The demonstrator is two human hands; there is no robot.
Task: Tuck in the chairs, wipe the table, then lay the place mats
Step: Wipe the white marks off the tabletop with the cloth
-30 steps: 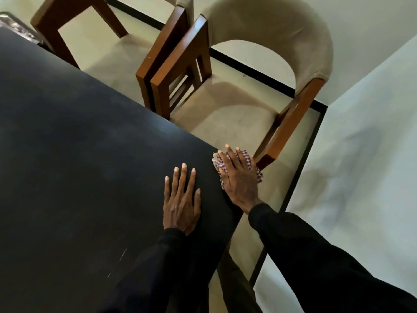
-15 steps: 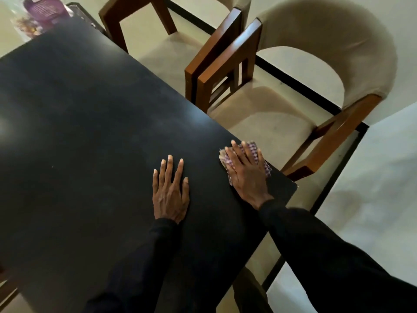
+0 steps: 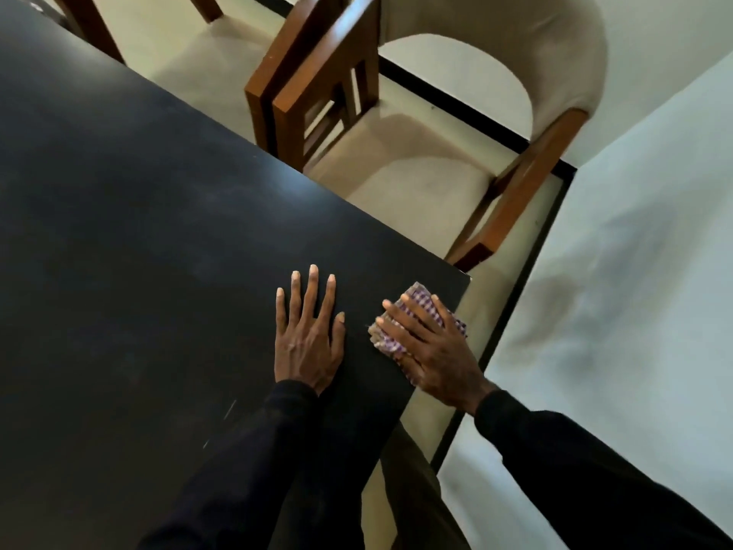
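Table (image 3: 139,252) top is black and fills the frame from 6 to 11 o'clock, with its corner near 4 o'clock. Your right hand (image 3: 432,351) presses the checked cloth (image 3: 420,307) onto that corner, fingers straight and spread. Your left hand (image 3: 307,335) lies palm-down at 9 o'clock of the cloth, fingers extended, holding nothing. Two beige chairs (image 3: 416,180) stand at 12 to 1 o'clock, up against the table edge.

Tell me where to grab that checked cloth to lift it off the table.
Pinch the checked cloth at its far corner, which pokes out beyond the right hand, coming from above on the chair side. The rest lies flat under the palm.
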